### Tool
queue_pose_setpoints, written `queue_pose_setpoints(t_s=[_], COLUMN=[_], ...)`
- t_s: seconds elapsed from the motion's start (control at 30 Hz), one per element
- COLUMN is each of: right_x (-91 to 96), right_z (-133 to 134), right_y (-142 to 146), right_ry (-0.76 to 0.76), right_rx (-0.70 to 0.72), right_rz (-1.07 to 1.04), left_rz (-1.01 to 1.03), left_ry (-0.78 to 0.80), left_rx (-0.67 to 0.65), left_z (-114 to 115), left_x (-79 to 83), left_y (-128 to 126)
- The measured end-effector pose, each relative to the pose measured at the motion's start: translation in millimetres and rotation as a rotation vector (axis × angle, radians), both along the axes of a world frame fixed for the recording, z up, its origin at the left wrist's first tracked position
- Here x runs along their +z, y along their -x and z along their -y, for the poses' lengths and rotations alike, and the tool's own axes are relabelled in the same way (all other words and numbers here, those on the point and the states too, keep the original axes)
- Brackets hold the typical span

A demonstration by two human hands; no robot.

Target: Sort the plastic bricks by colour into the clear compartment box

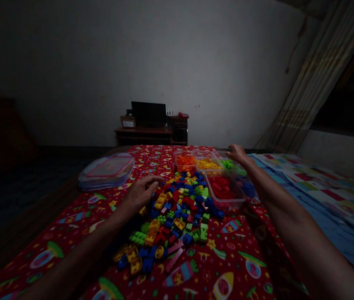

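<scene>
A heap of small plastic building bricks [177, 208] in red, blue, yellow and green lies on a red patterned cloth [233, 258]. My left hand [142, 192] rests at the heap's left edge with fingers curled onto the bricks; whether it grips one I cannot make out. My right hand [238, 154] reaches far out over the clear tub of green bricks [231, 164], fingers bent downward. Beside it stand clear tubs of orange bricks [185, 161], yellow bricks [206, 163] and red bricks [223, 188], with a tub of blue bricks [248, 188] partly behind my right arm.
A stack of clear lids [106, 171] lies on the cloth at the left. A patchwork bedspread [320, 187] runs along the right. A low wooden desk with a dark screen [148, 114] stands at the far wall. The room is dim.
</scene>
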State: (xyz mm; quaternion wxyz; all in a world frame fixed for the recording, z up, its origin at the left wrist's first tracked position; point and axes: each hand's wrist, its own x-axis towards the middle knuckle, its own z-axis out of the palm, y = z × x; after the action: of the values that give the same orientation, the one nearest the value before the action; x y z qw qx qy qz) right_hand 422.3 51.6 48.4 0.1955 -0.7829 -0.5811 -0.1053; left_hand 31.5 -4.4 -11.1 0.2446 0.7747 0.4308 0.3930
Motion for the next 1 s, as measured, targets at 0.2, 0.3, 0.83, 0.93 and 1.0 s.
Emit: queue_pose_setpoints(t_s=[0.2,0.3,0.83,0.93,1.0], right_x=[4.3,12.2,-66.4,-77.2,-78.5], right_z=[3,22,144,130,120], right_y=[10,32,258,251,240], right_ry=[-0.101,-0.178,-0.026,0.015,0.021], right_rx=[0.078,0.170,1.344,1.230,1.186], right_rz=[-0.077,-0.207,0.316,0.280,0.230], left_rz=[-0.044,-0.038,-0.284,-0.310,-0.314], left_ry=[-0.057,-0.052,-0.132,-0.049,-0.009], left_rx=[0.000,-0.014,-0.002,-0.071,-0.141], left_z=[-4,-7,-36,-40,-43], left_x=[-0.5,-0.9,-29.9,-39.7,-45.2], left_y=[5,7,35,39,39])
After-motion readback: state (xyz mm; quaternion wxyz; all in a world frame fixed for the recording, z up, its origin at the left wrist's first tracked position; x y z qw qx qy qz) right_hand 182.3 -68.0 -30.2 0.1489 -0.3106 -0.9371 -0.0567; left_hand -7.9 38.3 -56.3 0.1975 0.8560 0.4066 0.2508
